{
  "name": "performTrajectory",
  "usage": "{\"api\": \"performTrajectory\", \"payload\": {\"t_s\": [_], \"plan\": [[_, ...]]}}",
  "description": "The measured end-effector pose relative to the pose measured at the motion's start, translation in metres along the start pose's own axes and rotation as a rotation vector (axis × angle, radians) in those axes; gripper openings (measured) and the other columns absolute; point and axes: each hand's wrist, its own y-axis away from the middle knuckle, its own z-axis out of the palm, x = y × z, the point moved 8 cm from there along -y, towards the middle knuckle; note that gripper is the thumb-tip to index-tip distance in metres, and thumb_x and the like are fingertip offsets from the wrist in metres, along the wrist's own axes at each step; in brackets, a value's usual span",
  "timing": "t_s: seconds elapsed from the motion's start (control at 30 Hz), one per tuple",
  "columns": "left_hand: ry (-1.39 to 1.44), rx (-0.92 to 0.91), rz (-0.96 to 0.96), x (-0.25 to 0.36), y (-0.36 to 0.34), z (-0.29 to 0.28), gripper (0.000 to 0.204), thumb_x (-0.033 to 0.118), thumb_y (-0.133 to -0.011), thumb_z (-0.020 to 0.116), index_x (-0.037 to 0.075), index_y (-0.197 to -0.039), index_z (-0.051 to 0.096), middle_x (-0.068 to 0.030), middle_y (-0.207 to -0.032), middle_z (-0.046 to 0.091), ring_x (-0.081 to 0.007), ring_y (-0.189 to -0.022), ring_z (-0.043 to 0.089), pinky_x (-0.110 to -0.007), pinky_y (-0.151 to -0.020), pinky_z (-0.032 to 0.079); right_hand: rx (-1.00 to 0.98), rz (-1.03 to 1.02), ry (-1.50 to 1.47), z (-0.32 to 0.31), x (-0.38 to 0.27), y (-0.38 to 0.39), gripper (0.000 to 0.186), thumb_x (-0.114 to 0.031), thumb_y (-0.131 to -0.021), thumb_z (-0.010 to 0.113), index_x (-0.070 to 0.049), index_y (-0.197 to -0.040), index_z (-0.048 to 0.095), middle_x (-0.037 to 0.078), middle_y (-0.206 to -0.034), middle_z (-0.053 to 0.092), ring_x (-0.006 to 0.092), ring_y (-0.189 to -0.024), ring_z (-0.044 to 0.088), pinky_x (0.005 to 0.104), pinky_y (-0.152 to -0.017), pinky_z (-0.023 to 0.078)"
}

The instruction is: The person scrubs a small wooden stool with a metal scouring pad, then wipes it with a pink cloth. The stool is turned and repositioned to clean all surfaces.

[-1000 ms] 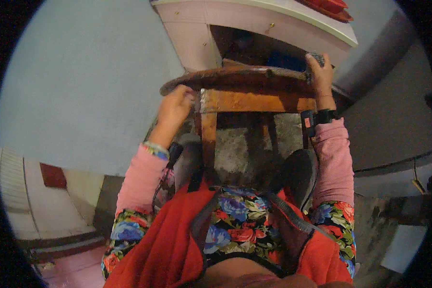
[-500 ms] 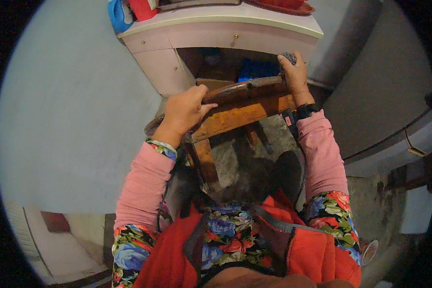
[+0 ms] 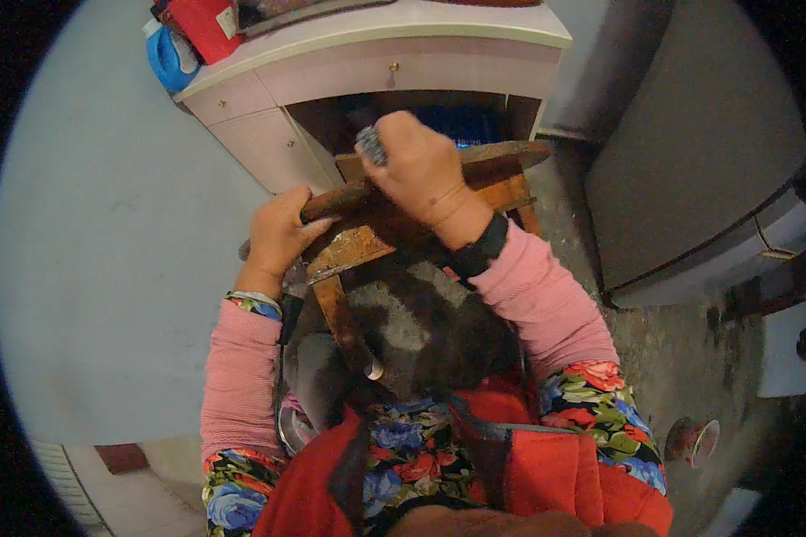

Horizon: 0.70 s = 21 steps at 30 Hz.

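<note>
A wooden stool (image 3: pixel 349 251) is tilted in front of me, its edge turned up and its legs pointing down toward me. My left hand (image 3: pixel 278 234) grips the rim at the left end, thumb over one side. My right hand (image 3: pixel 418 174) is closed around a grey steel wool scrubber (image 3: pixel 372 146), above the middle of the stool's edge. Part of the scrubber sticks out past the fingers. Whether it touches the wood is hidden by the hand. The right forearm covers part of the stool.
Beyond the stool stands a pale pink desk (image 3: pixel 322 75) with drawers and blue items underneath. A blue bottle (image 3: pixel 172 59) and a red container (image 3: pixel 208 29) stand on its left end. A grey refrigerator-like cabinet (image 3: pixel 703 170) is at right. A small bucket (image 3: pixel 692 441) sits lower right.
My right hand has moved left with the scrubber, from the stool's right end to above its middle. The stool and my left hand have shifted left and slightly down in view.
</note>
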Motion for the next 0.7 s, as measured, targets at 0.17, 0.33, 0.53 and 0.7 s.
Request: {"api": "performTrajectory", "payload": {"t_s": [0.17,0.33,0.53,0.7], "plan": [[-0.046,0.068,0.082,-0.002,0.001,0.0,0.037,0.036,-0.074,0.079,0.009,-0.082,0.056,-0.0139,-0.078,0.061,-0.0371,-0.073,0.061,-0.043,-0.059,0.048,-0.083,0.513,-0.022,-0.031,0.094,0.007,0.038,-0.034,-0.085,0.071,-0.004,-0.103,0.057,0.022,-0.094,0.066,0.0416,-0.09,0.064,0.0437,-0.076,0.052],[-0.043,0.093,0.119,-0.012,0.011,0.001,0.04,0.039,-0.076,0.078,0.009,-0.084,0.053,-0.0145,-0.079,0.061,-0.038,-0.074,0.06,-0.043,-0.059,0.047,-0.031,0.499,-0.132,-0.03,0.13,0.02,0.049,-0.04,-0.083,0.073,-0.004,-0.112,0.058,0.019,-0.097,0.068,0.033,-0.088,0.066,0.0402,-0.078,0.052],[-0.082,0.143,0.118,-0.014,0.048,-0.004,0.042,0.045,-0.077,0.075,0.011,-0.088,0.053,-0.0102,-0.081,0.062,-0.0343,-0.077,0.062,-0.044,-0.062,0.049,0.034,0.415,-0.309,-0.041,0.087,0.035,0.035,-0.032,-0.086,0.074,-0.002,-0.098,0.06,0.005,-0.083,0.063,0.0124,-0.068,0.058,0.026,-0.062,0.048],[-0.076,0.025,-0.012,-0.025,0.097,-0.008,0.039,0.039,-0.077,0.078,0.011,-0.097,0.06,-0.012,-0.088,0.066,-0.0354,-0.083,0.064,-0.042,-0.069,0.051,0.037,0.332,-0.274,-0.045,0.037,0.061,0.041,-0.037,-0.085,0.074,0.0,-0.097,0.059,0.007,-0.084,0.064,0.015,-0.073,0.058,0.0289,-0.068,0.048]]}}
